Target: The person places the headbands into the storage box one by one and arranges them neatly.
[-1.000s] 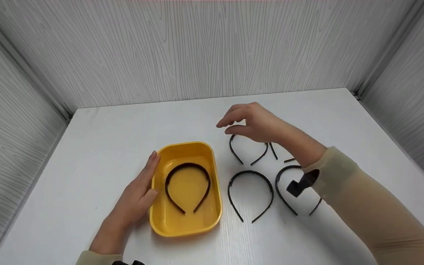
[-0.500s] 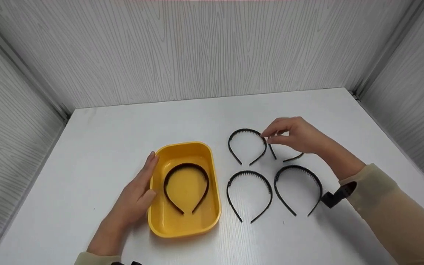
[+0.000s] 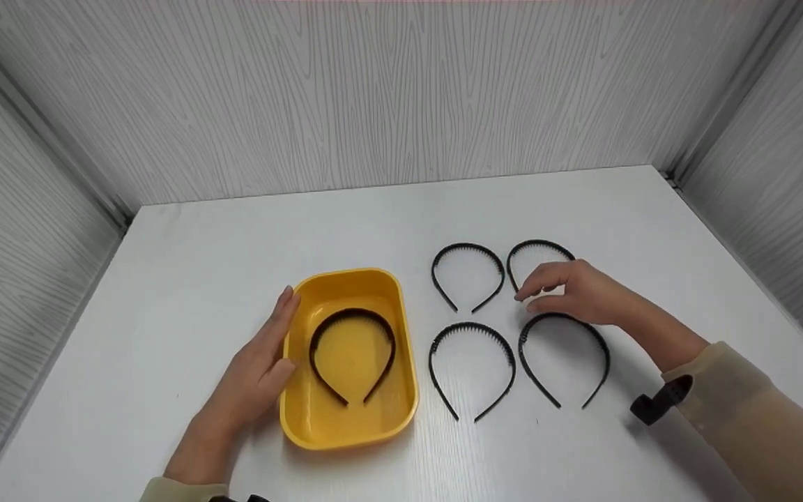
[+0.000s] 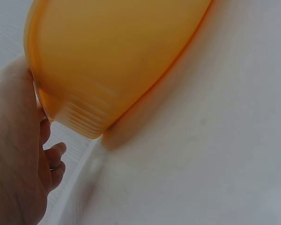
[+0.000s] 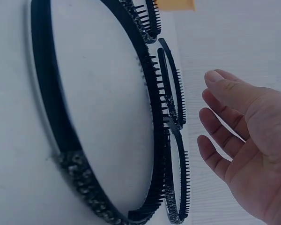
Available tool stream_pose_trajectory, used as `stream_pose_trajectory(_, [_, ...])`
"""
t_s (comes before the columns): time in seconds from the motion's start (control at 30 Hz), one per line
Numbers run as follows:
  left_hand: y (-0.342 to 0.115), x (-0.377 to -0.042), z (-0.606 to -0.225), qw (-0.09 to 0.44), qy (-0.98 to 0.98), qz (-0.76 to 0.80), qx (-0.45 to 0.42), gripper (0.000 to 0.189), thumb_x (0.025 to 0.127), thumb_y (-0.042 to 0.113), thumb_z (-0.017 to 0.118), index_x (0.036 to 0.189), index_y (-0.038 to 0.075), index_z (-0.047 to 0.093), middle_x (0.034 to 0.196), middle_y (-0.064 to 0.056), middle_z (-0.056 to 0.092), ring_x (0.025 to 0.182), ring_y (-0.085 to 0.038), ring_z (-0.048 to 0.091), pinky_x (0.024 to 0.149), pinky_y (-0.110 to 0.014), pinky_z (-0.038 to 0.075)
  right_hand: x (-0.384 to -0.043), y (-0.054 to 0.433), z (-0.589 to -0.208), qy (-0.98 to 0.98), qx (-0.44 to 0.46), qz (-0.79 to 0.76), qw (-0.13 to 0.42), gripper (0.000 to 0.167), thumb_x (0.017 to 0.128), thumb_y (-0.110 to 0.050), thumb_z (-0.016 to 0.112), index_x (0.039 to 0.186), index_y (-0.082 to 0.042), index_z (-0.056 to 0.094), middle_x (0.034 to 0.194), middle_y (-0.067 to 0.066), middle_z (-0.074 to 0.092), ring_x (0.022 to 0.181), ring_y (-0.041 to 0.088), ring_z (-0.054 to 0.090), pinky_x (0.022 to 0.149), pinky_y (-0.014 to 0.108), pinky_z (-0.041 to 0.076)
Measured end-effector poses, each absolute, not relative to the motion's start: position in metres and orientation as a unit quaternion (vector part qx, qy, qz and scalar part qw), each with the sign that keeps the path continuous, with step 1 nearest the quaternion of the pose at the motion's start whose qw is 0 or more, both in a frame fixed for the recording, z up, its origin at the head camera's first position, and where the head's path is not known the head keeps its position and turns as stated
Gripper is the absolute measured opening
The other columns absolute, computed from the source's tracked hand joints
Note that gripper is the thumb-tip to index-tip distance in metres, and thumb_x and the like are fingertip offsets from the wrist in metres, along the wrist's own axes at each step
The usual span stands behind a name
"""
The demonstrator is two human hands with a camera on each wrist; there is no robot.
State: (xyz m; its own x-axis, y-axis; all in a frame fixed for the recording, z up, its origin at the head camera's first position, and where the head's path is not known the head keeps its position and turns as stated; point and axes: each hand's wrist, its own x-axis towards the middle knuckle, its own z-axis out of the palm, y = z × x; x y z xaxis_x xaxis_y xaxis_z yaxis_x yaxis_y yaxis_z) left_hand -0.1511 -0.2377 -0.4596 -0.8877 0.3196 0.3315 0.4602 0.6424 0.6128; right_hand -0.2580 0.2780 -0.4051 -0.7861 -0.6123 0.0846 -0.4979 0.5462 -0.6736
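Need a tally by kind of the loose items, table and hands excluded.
Yellow, rounded-rectangular, plastic-looking tray: 1
Black, horseshoe-shaped, plastic-looking headbands with teeth: 5 (4 on the flat white tabletop, 1 inside the tray)
Total: 6

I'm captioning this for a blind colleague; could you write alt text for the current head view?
A right hand hovers, holding nothing, over the right-hand pair of four black headbands on a white table. The left hand touches the left side of a yellow tray holding a fifth black headband.
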Motion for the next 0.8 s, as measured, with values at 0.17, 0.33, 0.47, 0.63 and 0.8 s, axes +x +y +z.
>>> stream_pose_trajectory(0.17, [-0.238,-0.152,-0.460,0.100,-0.901,-0.362,-0.218,0.082,0.093,0.008,0.047,0.171,0.014,0.023,0.177,-0.005,0.018,0.161,-0.017,0.020,0.125,-0.017,0.010,-0.255,0.278,-0.412,0.869,-0.331,-0.357,0.091,0.019,0.094,-0.011,0.081,0.112,-0.015,0.084,0.113,-0.007,0.076,0.110,0.016,0.069,0.091,0.037,0.058])
stream_pose_trajectory(0.33, [-0.236,-0.153,-0.460,0.098,-0.900,-0.364,-0.219,0.082,0.093,0.009,0.047,0.171,0.015,0.022,0.177,-0.005,0.017,0.161,-0.017,0.019,0.125,-0.018,0.010,-0.253,0.280,-0.414,0.874,-0.322,-0.348,0.109,0.019,0.093,-0.013,0.081,0.111,-0.018,0.084,0.113,-0.009,0.075,0.109,0.015,0.069,0.091,0.032,0.057])
stream_pose_trajectory(0.47, [-0.235,-0.153,-0.460,0.104,-0.896,-0.368,-0.225,0.082,0.093,0.009,0.047,0.171,0.013,0.022,0.177,-0.006,0.017,0.161,-0.019,0.020,0.125,-0.018,0.010,-0.250,0.283,-0.416,0.873,-0.327,-0.343,0.117,0.020,0.091,-0.013,0.083,0.111,-0.019,0.084,0.113,-0.009,0.075,0.110,0.014,0.069,0.097,0.033,0.054])
stream_pose_trajectory(0.63, [-0.235,-0.154,-0.461,0.113,-0.891,-0.368,-0.240,0.080,0.094,0.008,0.049,0.170,0.009,0.023,0.177,-0.008,0.018,0.161,-0.021,0.021,0.126,-0.019,0.011,-0.247,0.287,-0.418,0.868,-0.329,-0.349,0.129,0.021,0.090,-0.012,0.084,0.111,-0.018,0.084,0.113,-0.006,0.075,0.109,0.014,0.069,0.097,0.026,0.052])
stream_pose_trajectory(0.8, [-0.237,-0.154,-0.462,0.113,-0.891,-0.370,-0.238,0.082,0.092,0.007,0.049,0.170,0.011,0.023,0.177,-0.007,0.018,0.161,-0.020,0.021,0.126,-0.019,0.011,-0.248,0.286,-0.420,0.864,-0.342,-0.348,0.122,0.022,0.090,-0.012,0.084,0.110,-0.018,0.085,0.113,-0.004,0.075,0.108,0.015,0.070,0.095,0.024,0.053])
